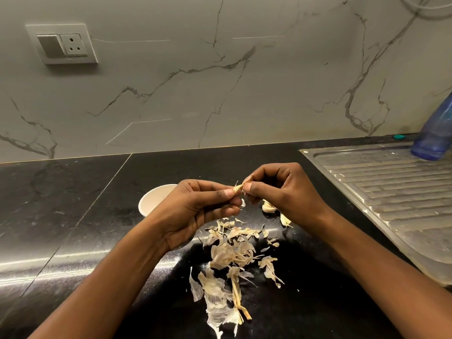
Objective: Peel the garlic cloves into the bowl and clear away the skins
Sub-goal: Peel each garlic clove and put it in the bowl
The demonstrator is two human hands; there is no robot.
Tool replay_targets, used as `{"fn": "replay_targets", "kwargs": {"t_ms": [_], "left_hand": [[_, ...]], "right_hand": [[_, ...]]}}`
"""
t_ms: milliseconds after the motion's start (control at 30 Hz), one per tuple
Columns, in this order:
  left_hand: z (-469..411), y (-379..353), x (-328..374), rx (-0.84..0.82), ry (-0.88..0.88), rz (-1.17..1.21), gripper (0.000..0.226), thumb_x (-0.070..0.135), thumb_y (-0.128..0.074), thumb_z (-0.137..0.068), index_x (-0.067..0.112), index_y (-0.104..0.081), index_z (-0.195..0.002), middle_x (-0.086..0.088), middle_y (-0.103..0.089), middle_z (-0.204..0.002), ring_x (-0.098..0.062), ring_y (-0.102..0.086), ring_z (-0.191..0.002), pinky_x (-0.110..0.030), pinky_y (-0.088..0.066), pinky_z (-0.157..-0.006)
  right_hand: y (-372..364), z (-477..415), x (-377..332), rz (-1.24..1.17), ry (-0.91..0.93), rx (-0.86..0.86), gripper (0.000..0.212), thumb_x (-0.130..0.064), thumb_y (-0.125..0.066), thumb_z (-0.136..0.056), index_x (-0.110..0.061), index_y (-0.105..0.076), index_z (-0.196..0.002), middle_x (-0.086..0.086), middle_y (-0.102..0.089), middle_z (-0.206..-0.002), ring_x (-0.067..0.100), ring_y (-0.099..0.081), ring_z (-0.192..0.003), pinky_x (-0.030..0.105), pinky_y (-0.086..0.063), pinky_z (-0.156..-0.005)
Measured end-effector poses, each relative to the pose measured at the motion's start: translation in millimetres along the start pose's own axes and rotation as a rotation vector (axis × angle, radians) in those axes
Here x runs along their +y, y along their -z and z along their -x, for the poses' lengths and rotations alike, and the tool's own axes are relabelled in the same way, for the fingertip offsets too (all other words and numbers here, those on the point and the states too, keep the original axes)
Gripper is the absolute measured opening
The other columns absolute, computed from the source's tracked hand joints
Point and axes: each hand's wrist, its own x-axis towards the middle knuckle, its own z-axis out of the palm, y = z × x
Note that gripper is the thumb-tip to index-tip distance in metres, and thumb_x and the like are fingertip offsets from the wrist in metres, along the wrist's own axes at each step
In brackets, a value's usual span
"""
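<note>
The counter (pixel 73 216) is shiny black with tiny pale specks. The wall (pixel 220 94) is light grey with thin dark wiggly lines, like marble. The bowl (pixel 151 201) is white. The garlic skins (pixel 232 255) are pale cream and tan, and the garlic clove (pixel 237 188) is creamy yellow. The bottle (pixel 435 133) is blue, the small cap (pixel 398 136) green. The drainboard (pixel 391 192) is silver with stripes. The socket plate (pixel 61 44) is white.

a home kitchen: black stone counter (pixel 73 204), steel sink drainboard (pixel 391 192) (ribbed), marble backsplash (pixel 220 81), wall socket (pixel 62 44)
</note>
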Motion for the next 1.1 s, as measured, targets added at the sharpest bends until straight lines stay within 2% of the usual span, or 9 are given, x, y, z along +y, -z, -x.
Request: {"fn": "replay_targets", "kwargs": {"t_ms": [67, 300, 600, 867, 1100], "left_hand": [[0, -2, -1, 0.027, -0.017, 0.009, 0.027, 0.0, -0.071, -0.082, -0.01, -0.076, -0.107, -0.029, -0.075, -0.102, -0.026, -0.078, -0.081, -0.025, -0.064, -0.069], [-2, -4, -4, 0.054, -0.069, -0.03, 0.022, -0.001, -0.072, -0.081, -0.005, -0.079, -0.101, -0.029, -0.075, -0.109, -0.029, -0.078, -0.09, -0.03, -0.066, -0.078], [-3, -6, -10, 0.085, -0.156, -0.136, 0.022, 0.0, -0.075, -0.079, -0.006, -0.078, -0.101, -0.029, -0.076, -0.105, -0.035, -0.078, -0.092, -0.032, -0.066, -0.08], [-3, -10, -12, 0.096, -0.176, -0.11, 0.023, 0.002, -0.075, -0.077, -0.005, -0.078, -0.099, -0.029, -0.077, -0.101, -0.028, -0.079, -0.083, -0.026, -0.065, -0.073], [-4, -6, -10, 0.053, -0.1, -0.02, 0.017, 0.003, -0.071, -0.082, -0.003, -0.08, -0.095, -0.03, -0.075, -0.099, -0.028, -0.078, -0.08, -0.028, -0.065, -0.072]], "right_hand": [[0, 0, 1, -0.03, -0.028, -0.008, 0.005, -0.007, -0.075, -0.095, -0.008, -0.08, -0.096, 0.008, -0.078, -0.085, 0.025, -0.076, -0.079, 0.029, -0.062, -0.073], [-3, -1, 0, -0.084, -0.084, -0.039, 0.011, -0.011, -0.08, -0.09, -0.005, -0.081, -0.1, 0.007, -0.081, -0.091, 0.021, -0.078, -0.081, 0.028, -0.063, -0.074], [-3, -2, 2, -0.049, -0.128, -0.037, 0.008, -0.009, -0.079, -0.092, -0.006, -0.081, -0.099, 0.005, -0.08, -0.086, 0.018, -0.077, -0.077, 0.024, -0.061, -0.071], [-6, 1, 2, -0.047, -0.099, 0.017, 0.005, -0.003, -0.077, -0.093, -0.003, -0.08, -0.096, 0.007, -0.08, -0.082, 0.019, -0.077, -0.074, 0.024, -0.062, -0.068], [-5, 0, 0, -0.031, -0.114, -0.003, 0.004, -0.004, -0.075, -0.094, -0.003, -0.079, -0.096, 0.007, -0.079, -0.08, 0.016, -0.075, -0.07, 0.023, -0.06, -0.066]]}}
